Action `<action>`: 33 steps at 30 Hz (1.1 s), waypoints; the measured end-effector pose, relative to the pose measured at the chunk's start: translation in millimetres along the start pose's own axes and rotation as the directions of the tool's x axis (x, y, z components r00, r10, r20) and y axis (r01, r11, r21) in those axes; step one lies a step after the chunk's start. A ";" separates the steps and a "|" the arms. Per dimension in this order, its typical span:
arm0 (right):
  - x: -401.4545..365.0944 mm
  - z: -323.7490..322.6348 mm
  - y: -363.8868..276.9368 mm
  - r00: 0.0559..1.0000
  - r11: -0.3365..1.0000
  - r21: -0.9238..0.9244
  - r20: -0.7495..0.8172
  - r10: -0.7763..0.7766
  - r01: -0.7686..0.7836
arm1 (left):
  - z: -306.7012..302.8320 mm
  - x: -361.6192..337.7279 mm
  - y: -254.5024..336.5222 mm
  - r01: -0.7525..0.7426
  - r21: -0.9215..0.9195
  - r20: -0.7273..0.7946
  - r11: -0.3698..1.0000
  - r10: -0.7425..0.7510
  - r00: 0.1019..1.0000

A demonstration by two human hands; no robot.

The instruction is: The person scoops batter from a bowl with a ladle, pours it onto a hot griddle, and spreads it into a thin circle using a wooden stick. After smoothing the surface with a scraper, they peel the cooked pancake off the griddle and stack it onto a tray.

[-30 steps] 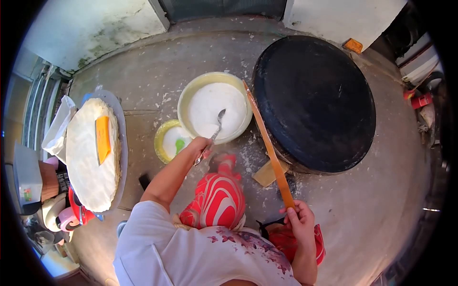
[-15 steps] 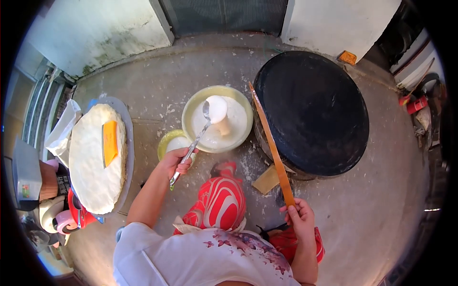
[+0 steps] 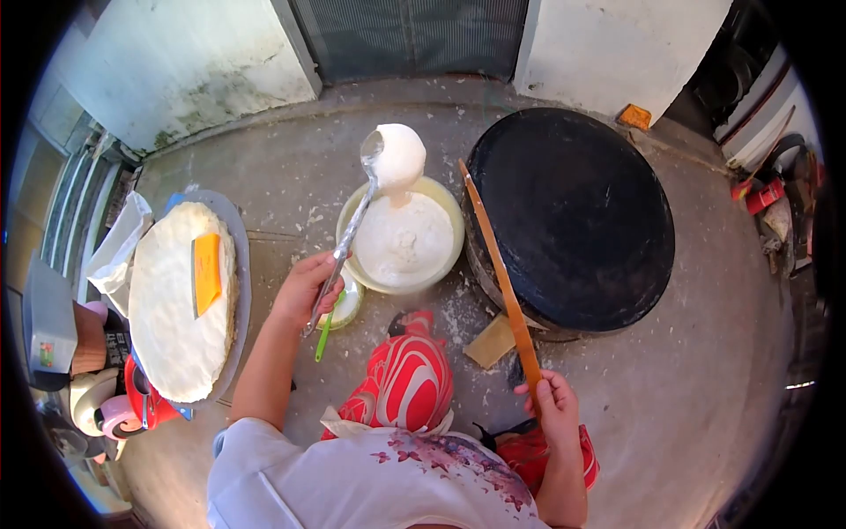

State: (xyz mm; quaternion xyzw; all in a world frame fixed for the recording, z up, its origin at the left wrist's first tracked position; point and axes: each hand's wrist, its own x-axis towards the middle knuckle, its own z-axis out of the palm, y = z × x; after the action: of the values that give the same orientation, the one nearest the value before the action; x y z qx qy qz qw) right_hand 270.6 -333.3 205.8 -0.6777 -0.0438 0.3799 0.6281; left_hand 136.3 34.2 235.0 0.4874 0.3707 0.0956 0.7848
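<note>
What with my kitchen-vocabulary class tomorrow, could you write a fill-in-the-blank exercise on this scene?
1. The left hand holds up a ladle, and white batter runs from it down into the pale yellow ____.
2. The right hand grips a long wooden stick that leans on the round ____ griddle.
3. On the stack of pale flat rounds lies an ____ card.

Missing words: bowl; black; orange.

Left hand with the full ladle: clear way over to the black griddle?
Likely yes. The left hand holds the ladle high above the batter bowl, the griddle sits just beside it, and only the wooden stick in the right hand crosses its near edge.
</note>
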 end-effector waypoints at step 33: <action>10.4 3.6 7.8 1.000 0.996 -0.093 0.000 0.003 -0.003 | -39.9 150.5 -171.7 0.684 -0.205 -0.001 0.700 -0.699 0.715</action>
State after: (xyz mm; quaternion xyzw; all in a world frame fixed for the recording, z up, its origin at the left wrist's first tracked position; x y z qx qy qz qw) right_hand 272.7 -326.4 194.4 -0.7063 -0.0604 0.3785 0.5951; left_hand 179.5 51.9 7.9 0.2310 0.5462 -0.1522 0.7906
